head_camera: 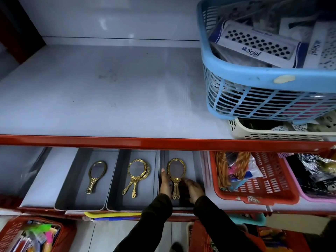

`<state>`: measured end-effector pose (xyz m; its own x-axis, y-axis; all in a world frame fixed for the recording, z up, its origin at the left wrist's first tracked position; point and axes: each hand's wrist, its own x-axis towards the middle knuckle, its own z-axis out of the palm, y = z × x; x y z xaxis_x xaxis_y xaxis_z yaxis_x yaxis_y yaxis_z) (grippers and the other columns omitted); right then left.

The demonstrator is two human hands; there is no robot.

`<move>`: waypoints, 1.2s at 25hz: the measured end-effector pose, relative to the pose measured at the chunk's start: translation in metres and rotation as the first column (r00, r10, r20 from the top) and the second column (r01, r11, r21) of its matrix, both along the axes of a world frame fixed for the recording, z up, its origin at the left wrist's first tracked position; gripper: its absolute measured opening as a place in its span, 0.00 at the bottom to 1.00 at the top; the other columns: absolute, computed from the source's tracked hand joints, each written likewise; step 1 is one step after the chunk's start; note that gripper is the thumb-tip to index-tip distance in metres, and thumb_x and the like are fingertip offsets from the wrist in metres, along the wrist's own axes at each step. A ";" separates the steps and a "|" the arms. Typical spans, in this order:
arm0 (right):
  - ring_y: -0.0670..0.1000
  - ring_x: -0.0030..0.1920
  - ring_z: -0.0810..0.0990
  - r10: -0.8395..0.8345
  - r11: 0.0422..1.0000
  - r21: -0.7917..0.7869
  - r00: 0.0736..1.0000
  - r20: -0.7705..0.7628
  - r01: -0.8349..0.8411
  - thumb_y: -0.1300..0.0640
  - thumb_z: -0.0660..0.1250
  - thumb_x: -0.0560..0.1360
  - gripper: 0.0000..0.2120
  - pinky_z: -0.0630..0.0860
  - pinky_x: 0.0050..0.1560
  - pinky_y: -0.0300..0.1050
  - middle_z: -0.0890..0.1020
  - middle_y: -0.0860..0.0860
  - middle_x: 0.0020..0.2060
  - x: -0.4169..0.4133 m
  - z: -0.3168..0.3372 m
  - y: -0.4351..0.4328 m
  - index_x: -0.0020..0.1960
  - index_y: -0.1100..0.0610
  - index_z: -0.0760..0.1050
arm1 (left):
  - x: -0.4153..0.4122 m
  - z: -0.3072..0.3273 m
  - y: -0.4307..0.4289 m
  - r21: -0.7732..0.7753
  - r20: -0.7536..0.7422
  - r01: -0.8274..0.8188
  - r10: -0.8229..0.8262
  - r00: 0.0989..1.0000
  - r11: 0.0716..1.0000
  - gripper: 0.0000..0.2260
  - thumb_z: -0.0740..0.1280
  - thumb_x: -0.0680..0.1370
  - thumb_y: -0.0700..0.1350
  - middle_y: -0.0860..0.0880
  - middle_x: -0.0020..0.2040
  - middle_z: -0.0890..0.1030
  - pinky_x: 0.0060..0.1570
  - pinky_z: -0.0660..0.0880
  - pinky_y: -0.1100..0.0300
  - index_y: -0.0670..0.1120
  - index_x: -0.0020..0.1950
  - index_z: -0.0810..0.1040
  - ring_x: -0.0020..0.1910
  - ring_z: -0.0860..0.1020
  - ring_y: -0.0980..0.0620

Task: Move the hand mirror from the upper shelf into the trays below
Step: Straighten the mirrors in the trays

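Three grey trays stand side by side on the lower shelf. The left tray (72, 195) holds one gold hand mirror (95, 176). In the middle tray (116, 195) lie gold mirrors stacked on each other (137, 172). Another gold hand mirror (176, 174) lies flat in the right tray (196, 160), handle toward me. My left hand (165, 183) rests flat along its left side, fingertips by the rim. My right hand (194, 190) is loosely curled just right of the handle, not gripping it. The upper shelf (101, 91) shows no mirror.
A blue basket (254, 75) of boxed goods sits on a cream basket (272, 135) at the upper shelf's right. A red shelf edge (127, 142) runs across. A red basket (258, 190) and a pink one (309, 197) stand right of the trays. More baskets lie below.
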<state>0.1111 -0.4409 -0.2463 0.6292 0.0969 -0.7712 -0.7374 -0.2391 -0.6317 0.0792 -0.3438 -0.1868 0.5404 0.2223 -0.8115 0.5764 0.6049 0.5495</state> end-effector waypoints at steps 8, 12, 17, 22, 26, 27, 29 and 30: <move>0.56 0.68 0.73 0.080 0.996 -0.041 0.995 0.060 -0.077 0.54 0.55 0.82 0.18 0.67 0.63 0.44 0.76 0.55 0.67 -0.005 0.002 -0.003 0.68 0.56 0.74 | -0.005 0.018 -0.004 -0.073 0.023 -0.014 0.016 1.000 0.997 0.31 0.47 0.80 0.61 0.40 0.77 0.58 0.74 0.55 0.49 0.43 0.78 0.56 0.76 0.57 0.43; 0.55 0.69 0.72 0.129 0.991 -0.056 0.987 0.093 -0.124 0.53 0.55 0.81 0.18 0.66 0.62 0.44 0.75 0.55 0.69 -0.005 0.002 -0.003 0.68 0.53 0.73 | -0.010 0.031 -0.008 -0.034 0.055 0.060 -0.058 0.997 0.998 0.28 0.46 0.82 0.57 0.38 0.75 0.62 0.71 0.60 0.52 0.41 0.76 0.60 0.74 0.62 0.43; 0.56 0.70 0.71 0.169 0.985 -0.061 0.978 0.124 -0.162 0.55 0.56 0.81 0.17 0.64 0.61 0.42 0.75 0.55 0.69 -0.003 0.000 -0.005 0.68 0.54 0.72 | -0.009 0.029 -0.006 0.006 0.052 0.073 -0.073 0.996 0.997 0.29 0.46 0.82 0.57 0.38 0.75 0.62 0.71 0.59 0.53 0.41 0.77 0.57 0.75 0.61 0.43; 0.57 0.67 0.73 0.159 0.985 -0.091 0.980 0.116 -0.149 0.54 0.56 0.81 0.16 0.68 0.70 0.50 0.76 0.57 0.67 -0.001 -0.002 -0.005 0.66 0.54 0.74 | -0.012 0.040 -0.007 0.018 0.084 0.046 -0.048 0.995 0.999 0.27 0.47 0.82 0.55 0.39 0.76 0.62 0.71 0.58 0.54 0.39 0.76 0.57 0.75 0.61 0.44; 0.58 0.60 0.78 0.054 0.996 -0.073 0.987 0.154 -0.043 0.51 0.58 0.79 0.09 0.73 0.67 0.57 0.81 0.58 0.60 -0.002 0.000 -0.005 0.48 0.46 0.77 | -0.014 0.047 -0.008 0.059 0.108 0.061 -0.067 0.992 0.996 0.26 0.44 0.83 0.53 0.41 0.77 0.59 0.72 0.55 0.56 0.40 0.77 0.55 0.76 0.58 0.45; 0.57 0.58 0.79 0.023 0.997 -0.073 0.983 0.181 -0.010 0.51 0.58 0.79 0.10 0.74 0.65 0.56 0.82 0.57 0.57 -0.001 0.005 -0.004 0.45 0.47 0.77 | -0.010 0.038 -0.005 0.070 0.093 0.078 -0.084 0.992 0.995 0.27 0.44 0.83 0.54 0.42 0.77 0.58 0.73 0.55 0.55 0.41 0.77 0.55 0.77 0.58 0.45; 0.56 0.53 0.80 -0.040 0.999 -0.026 0.975 0.219 0.047 0.52 0.58 0.80 0.11 0.77 0.58 0.53 0.83 0.57 0.54 0.001 0.020 0.004 0.46 0.48 0.79 | -0.004 0.030 0.002 0.115 0.084 0.111 -0.121 0.989 0.987 0.30 0.45 0.81 0.59 0.42 0.78 0.58 0.74 0.53 0.53 0.43 0.78 0.54 0.77 0.57 0.45; 0.55 0.50 0.80 -0.075 0.997 0.024 0.971 0.228 0.072 0.53 0.57 0.81 0.12 0.77 0.52 0.50 0.83 0.58 0.53 0.003 0.028 0.010 0.48 0.50 0.80 | -0.003 0.028 0.008 0.132 0.097 0.096 -0.110 0.989 0.987 0.32 0.45 0.80 0.62 0.43 0.77 0.59 0.74 0.53 0.51 0.44 0.78 0.56 0.77 0.58 0.45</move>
